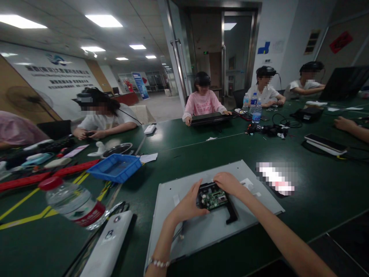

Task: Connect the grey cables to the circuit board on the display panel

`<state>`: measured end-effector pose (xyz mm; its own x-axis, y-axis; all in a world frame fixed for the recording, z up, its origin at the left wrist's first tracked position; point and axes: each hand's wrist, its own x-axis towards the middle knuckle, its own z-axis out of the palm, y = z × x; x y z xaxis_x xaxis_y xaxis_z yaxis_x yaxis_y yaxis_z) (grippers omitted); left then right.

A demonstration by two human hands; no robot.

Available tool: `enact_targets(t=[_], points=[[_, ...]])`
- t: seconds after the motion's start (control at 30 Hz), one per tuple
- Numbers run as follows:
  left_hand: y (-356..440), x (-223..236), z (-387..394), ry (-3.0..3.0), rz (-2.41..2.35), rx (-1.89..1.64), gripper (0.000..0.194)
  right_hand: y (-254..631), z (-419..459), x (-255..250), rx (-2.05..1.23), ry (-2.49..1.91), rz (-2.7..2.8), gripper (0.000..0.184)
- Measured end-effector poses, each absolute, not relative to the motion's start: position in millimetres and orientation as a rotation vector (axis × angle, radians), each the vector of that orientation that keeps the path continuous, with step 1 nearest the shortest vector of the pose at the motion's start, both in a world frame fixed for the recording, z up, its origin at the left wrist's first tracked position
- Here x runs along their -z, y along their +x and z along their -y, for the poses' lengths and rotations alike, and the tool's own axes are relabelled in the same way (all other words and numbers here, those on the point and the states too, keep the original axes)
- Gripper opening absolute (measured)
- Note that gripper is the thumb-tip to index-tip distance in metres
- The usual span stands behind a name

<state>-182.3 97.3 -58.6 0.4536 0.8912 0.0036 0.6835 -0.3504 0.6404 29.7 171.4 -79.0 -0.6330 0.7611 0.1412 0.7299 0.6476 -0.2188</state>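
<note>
Head view: your L hand point(188, 204), thumb & fingers apart, touches 1 PCB point(213, 198); R hand point(229, 184) at far edge, grip unclear; 1 panel point(201, 234) below.

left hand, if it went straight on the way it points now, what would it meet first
Most likely the circuit board, as the left hand already seems to touch its near side. Beyond that, perhaps the right hand, though depth is unclear.
</note>
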Motion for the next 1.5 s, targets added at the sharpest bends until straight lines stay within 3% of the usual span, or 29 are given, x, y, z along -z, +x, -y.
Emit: enact_targets(t=[0.23, 0.5, 0.7, 0.97, 1.07, 1.23, 1.5], points=[[-183, 57, -96, 2.136, -1.308, -0.464, 0.106, 58, -168, 76, -0.369, -1.203, 2.425, 0.029], [-176, 53, -94, 2.286, -1.388, -0.395, 0.107, 144, -158, 90, -0.565, -1.516, 2.22, 0.04], [-144, 55, -89, 2.43, -1.335, -0.409, 0.076, 150, -154, 101, -0.606, -1.57, 2.263, 0.037], [-120, 64, -80, 2.544, -1.26, -0.379, 0.066, 154, -144, 102, -0.702, -1.61, 2.028, 0.024], [-120, 69, -80, 2.554, -1.266, -0.369, 0.063, 142, -138, 99, -0.892, -1.457, 1.881, 0.017], [-119, 72, -79, 2.569, -1.276, -0.336, 0.061, 111, -132, 100, -1.259, -1.225, 1.619, 0.023], [-117, 70, -77, 2.583, -1.28, -0.308, 0.061, 84, -124, 118, -0.987, -1.275, 1.681, 0.013]])
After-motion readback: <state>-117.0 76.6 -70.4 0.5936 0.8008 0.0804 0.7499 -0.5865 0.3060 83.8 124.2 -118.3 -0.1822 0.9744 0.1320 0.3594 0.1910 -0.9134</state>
